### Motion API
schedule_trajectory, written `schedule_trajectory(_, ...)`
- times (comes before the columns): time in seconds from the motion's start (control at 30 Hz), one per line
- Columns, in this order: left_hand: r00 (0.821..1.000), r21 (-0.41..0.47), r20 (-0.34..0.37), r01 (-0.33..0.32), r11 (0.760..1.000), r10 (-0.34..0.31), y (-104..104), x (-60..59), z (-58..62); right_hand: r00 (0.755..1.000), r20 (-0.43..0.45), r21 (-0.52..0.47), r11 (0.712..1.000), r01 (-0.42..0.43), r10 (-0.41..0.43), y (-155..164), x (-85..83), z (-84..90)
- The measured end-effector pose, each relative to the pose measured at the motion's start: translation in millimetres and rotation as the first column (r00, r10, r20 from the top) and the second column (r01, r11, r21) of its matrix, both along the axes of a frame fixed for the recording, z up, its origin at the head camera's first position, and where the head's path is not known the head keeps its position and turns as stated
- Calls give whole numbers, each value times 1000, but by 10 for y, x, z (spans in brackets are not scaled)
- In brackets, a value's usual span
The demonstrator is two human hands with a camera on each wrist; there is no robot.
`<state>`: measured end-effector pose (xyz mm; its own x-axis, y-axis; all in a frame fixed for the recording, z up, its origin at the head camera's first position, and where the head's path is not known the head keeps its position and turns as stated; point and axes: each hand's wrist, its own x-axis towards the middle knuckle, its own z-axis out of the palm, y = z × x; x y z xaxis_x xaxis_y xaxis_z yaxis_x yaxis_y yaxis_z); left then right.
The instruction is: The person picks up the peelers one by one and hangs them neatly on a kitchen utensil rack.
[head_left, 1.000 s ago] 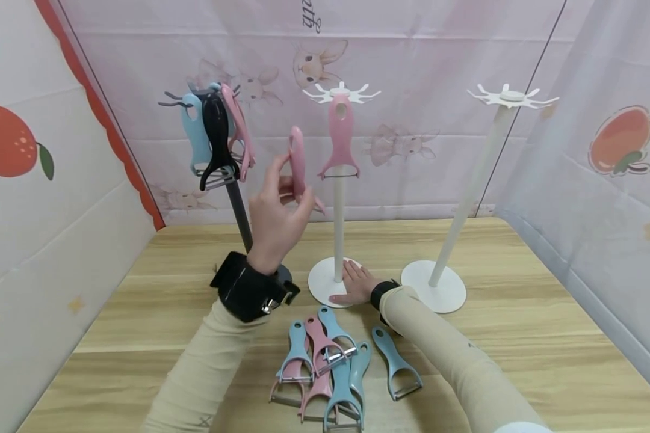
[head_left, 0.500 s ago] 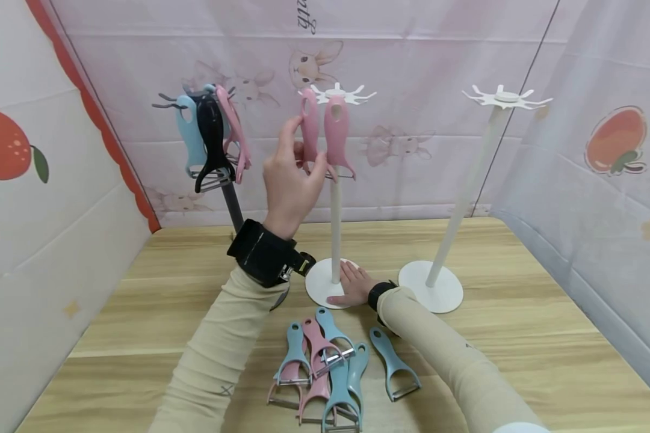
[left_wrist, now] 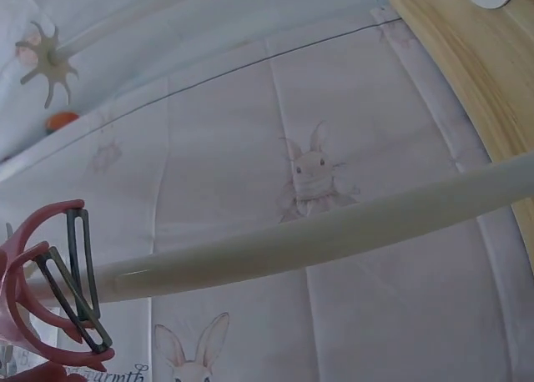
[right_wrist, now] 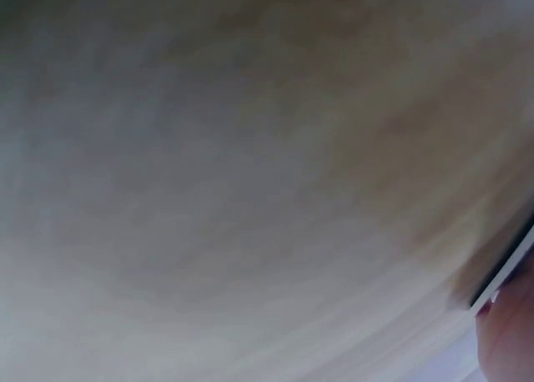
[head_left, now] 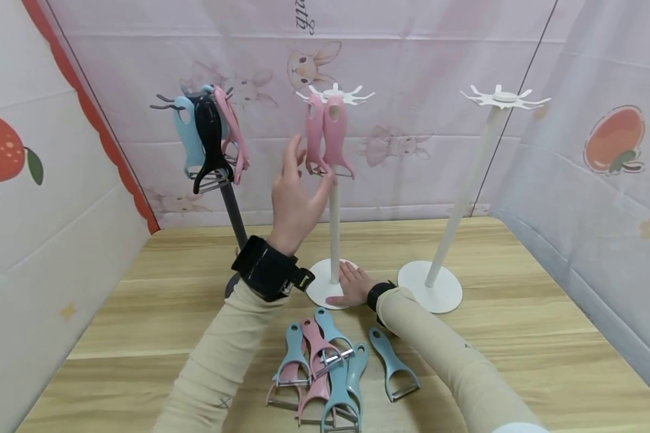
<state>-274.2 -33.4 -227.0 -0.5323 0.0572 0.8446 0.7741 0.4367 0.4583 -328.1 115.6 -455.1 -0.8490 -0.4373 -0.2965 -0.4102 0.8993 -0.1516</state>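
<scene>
Two pink peelers hang side by side from the hooks of the middle white stand (head_left: 334, 234), the left peeler (head_left: 315, 129) turned slightly edge-on beside the right peeler (head_left: 334, 129). My left hand (head_left: 295, 207) is just left of and below them, fingers extended and spread, gripping nothing; its thumb tip is at the lower end of the left peeler, and I cannot tell whether they touch. The left wrist view shows both metal blades (left_wrist: 73, 303) close together by the pole. Flat on the stand's round base (head_left: 318, 288) rests my right hand (head_left: 354, 285).
A dark stand (head_left: 233, 210) at left carries blue, black and pink peelers. Another white stand (head_left: 455, 222) with bare hooks is on the right. Several blue and pink peelers (head_left: 316, 373) lie piled in front, with one blue peeler (head_left: 392, 364) apart from them.
My left hand carried the pink peeler rightward to the middle stand's hooks, then let go and drew its fingers slightly away. The peeler now hangs there. My right hand stayed on the base.
</scene>
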Motion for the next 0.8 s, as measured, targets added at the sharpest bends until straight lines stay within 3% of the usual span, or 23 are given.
schedule_trajectory(0.27,996,-62,84,-24,998,30,-163,153,-327,1000,6,-19,1000,9,-9,-1,10,5)
schedule_trajectory(0.47,983,-207,160,-53,977,87,-277,326,-634,1000,13,-15,1000,8,-8,-9,0,-13)
schedule_trajectory(0.6,964,-348,229,-51,936,138,-363,452,-853,1000,25,-1,1000,12,-12,-13,1,-13)
schedule_trajectory(0.8,923,-559,333,27,829,195,-513,642,-1177,1000,25,-4,1000,14,-14,-15,9,4)
